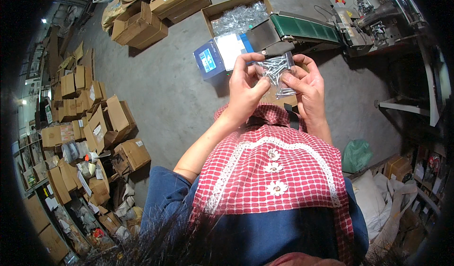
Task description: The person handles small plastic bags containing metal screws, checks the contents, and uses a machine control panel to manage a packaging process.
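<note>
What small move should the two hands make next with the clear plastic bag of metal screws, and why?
Probably lower the clear plastic bag of metal screws toward the blue scale just beyond: both the left hand and right hand pinch it in the air.

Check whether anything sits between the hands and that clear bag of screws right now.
Nothing visible does. The left hand and the right hand both already grip the clear bag of screws, fingers pinching its edges, held up above the red checked apron. No other object lies between hands and bag.
</note>
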Action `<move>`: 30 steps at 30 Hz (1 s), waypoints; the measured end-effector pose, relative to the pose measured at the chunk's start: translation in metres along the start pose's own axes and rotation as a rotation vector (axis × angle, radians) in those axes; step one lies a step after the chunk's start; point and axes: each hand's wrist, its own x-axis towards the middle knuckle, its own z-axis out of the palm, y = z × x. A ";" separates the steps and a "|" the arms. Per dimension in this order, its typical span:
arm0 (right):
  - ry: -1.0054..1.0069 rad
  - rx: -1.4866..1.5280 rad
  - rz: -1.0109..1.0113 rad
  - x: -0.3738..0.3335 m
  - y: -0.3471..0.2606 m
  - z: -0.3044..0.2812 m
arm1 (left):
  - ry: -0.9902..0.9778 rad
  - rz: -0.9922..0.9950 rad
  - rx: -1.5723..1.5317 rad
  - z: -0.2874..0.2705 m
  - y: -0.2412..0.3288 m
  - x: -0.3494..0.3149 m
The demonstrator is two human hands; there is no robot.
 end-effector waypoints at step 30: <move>-0.022 -0.049 0.015 -0.006 -0.002 0.001 | -0.012 -0.070 -0.006 0.009 0.006 -0.002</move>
